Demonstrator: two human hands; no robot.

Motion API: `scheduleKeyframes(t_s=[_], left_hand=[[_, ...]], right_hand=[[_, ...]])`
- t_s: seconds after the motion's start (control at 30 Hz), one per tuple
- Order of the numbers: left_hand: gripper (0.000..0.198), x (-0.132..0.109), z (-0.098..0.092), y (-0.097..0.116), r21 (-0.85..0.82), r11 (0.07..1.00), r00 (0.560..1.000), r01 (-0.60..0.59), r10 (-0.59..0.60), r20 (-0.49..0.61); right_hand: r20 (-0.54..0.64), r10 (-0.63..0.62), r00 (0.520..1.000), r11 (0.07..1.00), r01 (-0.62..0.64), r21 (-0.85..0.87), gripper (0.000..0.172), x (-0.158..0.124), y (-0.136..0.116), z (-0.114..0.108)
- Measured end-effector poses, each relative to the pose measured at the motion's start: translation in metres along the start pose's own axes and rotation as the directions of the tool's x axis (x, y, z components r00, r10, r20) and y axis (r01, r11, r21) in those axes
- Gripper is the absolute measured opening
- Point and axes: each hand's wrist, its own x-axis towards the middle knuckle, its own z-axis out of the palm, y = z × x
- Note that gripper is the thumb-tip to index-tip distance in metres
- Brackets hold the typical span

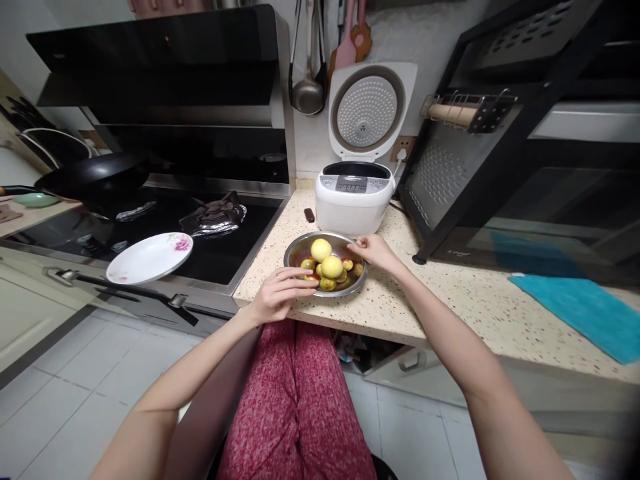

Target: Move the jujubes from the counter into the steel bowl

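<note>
A shallow stainless steel bowl (361, 280) sits near the counter's front edge. In it lie several round yellow fruits (321, 250) and smaller yellow-green and reddish pieces (327, 285) whose kind I cannot tell. My right hand (373, 251) pinches the bowl's right rim between thumb and fingers. From the left, my left hand (283, 291) reaches over the near rim with its fingers stretched out, the tips at the pieces inside. Whether those fingertips press on a piece is not clear, and the left thumb is mostly hidden.
Behind the bowl stands a white rice cooker (354, 207), lid raised. A small dark red object (309, 215) lies beside it. Left, a white flowered plate (150, 259) overhangs the stove's front; a wok (95, 177) sits farther back. A black rack (450, 167) and blue cloth (575, 310) are right.
</note>
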Motion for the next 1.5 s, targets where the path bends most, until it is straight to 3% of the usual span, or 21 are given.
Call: scheduleKeyframes(t_s=[0.1, 0.2, 0.33, 0.47, 0.8, 0.97, 1.1, 1.27, 1.5], left_hand=[[0.041, 0.001, -0.005, 0.002, -0.08, 0.99, 0.991, 0.114, -0.119, -0.063], [0.041, 0.003, -0.007, 0.004, -0.106, 0.966, 0.962, 0.236, -0.248, -0.112], [0.058, 0.003, -0.005, 0.001, -0.103, 0.911, 0.907, 0.399, -0.409, -0.103], [0.075, 0.0, -0.002, -0.003, -0.119, 0.859, 0.863, 0.498, -0.504, -0.025], [0.087, -0.001, 0.001, -0.009, -0.184, 0.783, 0.799, 0.594, -0.601, 0.023], [0.089, -0.002, 0.003, -0.012, -0.19, 0.775, 0.792, 0.603, -0.61, 0.025], [0.087, -0.004, 0.003, -0.013, -0.22, 0.757, 0.779, 0.615, -0.627, 0.023], [0.078, -0.005, 0.0, -0.015, -0.28, 0.696, 0.731, 0.661, -0.682, 0.029], [0.083, -0.003, 0.002, -0.013, -0.212, 0.754, 0.776, 0.622, -0.629, 0.04]], right_hand=[[0.008, 0.089, 0.996, 0.973, -0.089, 0.215, 0.051, -0.001, -0.003, 0.004], [0.03, 0.163, 0.986, 0.885, -0.16, 0.436, 0.045, -0.005, -0.011, 0.007], [0.039, 0.193, 0.98, 0.818, -0.183, 0.545, 0.034, -0.011, -0.024, 0.01], [0.002, 0.201, 0.98, 0.766, -0.158, 0.623, 0.032, -0.015, -0.031, 0.012], [-0.041, 0.194, 0.98, 0.719, -0.113, 0.686, 0.029, -0.017, -0.029, 0.013], [-0.047, 0.187, 0.981, 0.725, -0.106, 0.681, 0.029, -0.017, -0.027, 0.014], [-0.03, 0.186, 0.982, 0.732, -0.118, 0.671, 0.029, -0.015, -0.026, 0.013], [0.004, 0.173, 0.985, 0.74, -0.133, 0.66, 0.03, -0.011, -0.024, 0.01], [0.07, 0.132, 0.989, 0.735, -0.145, 0.662, 0.031, -0.017, -0.028, 0.011]])
